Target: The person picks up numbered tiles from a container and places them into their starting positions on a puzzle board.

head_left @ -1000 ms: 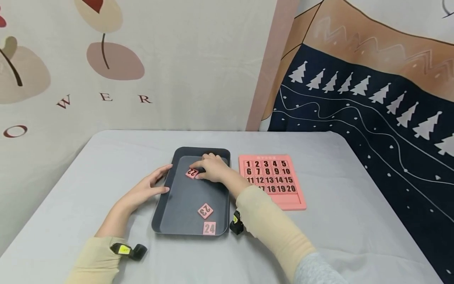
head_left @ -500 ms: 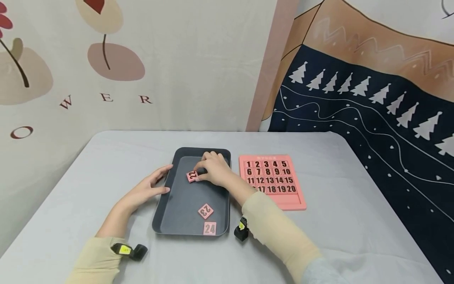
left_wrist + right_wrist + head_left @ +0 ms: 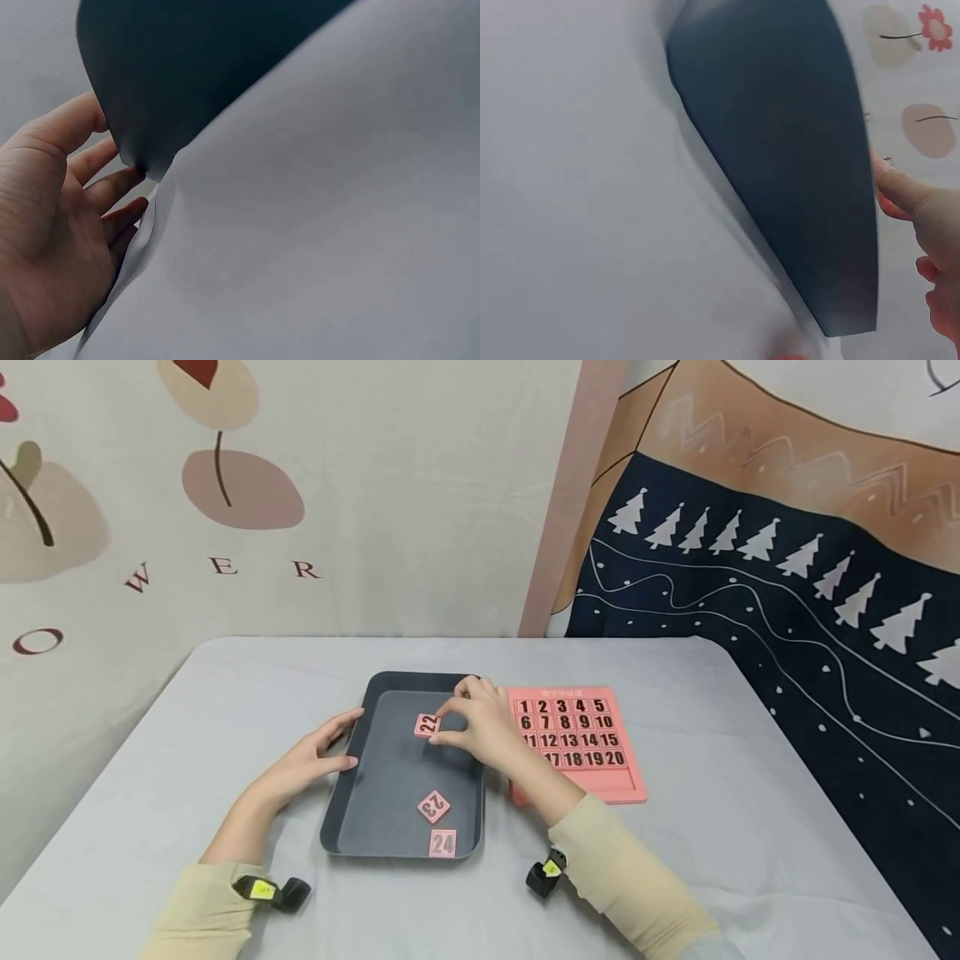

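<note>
My right hand (image 3: 480, 727) pinches a pink number tile marked 22 (image 3: 426, 725) between thumb and fingertips, over the far part of the dark grey tray (image 3: 378, 785). In the right wrist view the tray's side wall (image 3: 780, 150) hides that tile, and the right hand (image 3: 937, 225) shows at the edge. My left hand (image 3: 303, 760) touches the tray's left rim, thumb and fingers spread. The left wrist view has the left hand (image 3: 56, 232) against the tray's outer wall (image 3: 172, 67). Tiles 23 (image 3: 433, 807) and 24 (image 3: 442, 843) lie in the tray's near right part.
Right of the tray lies a pink number board (image 3: 618, 789) with rows of tiles up to 20 and a bare strip at its near side. My right forearm crosses its near left corner. A pale cloth (image 3: 750, 827) covers the table, and printed curtains (image 3: 420, 510) hang behind.
My right hand has drawn back to the right, carrying tile 22 with it; the tile has also turned. The left hand, the tray and tiles 23 and 24 stay put.
</note>
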{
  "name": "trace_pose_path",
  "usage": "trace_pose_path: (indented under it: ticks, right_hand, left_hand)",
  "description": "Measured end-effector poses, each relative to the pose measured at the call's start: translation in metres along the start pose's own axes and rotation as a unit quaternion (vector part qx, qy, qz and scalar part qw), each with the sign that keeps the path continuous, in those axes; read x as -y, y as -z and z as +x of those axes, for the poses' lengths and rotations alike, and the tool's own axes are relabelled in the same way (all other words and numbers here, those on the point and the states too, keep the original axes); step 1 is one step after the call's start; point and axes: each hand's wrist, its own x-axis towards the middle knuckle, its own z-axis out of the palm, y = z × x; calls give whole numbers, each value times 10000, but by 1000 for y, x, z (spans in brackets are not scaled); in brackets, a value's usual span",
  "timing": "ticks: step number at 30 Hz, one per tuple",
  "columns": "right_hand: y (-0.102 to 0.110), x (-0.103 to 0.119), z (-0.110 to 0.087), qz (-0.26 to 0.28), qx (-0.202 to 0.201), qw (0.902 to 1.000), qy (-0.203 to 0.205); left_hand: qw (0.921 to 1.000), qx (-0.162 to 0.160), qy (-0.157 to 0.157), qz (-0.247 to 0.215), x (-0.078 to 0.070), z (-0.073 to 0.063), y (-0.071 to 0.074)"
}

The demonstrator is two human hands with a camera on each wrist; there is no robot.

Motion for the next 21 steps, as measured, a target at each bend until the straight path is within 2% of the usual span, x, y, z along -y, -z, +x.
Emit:
trace_pose_path:
  ticks: [4, 13, 21]
  right_hand:
    - [11, -4, -14, 282, -380, 9988, -78]
    - [31, -22, -44, 591, -924, 9934, -339]
    - [46, -34, -70, 669, -1095, 9887, -775]
  left_hand:
    - [10000, -11, 18, 27, 0, 0, -1]
    - [9999, 30, -32, 152, 1, -1, -1]
    - [9997, 70, -37, 250, 0, -1, 0]
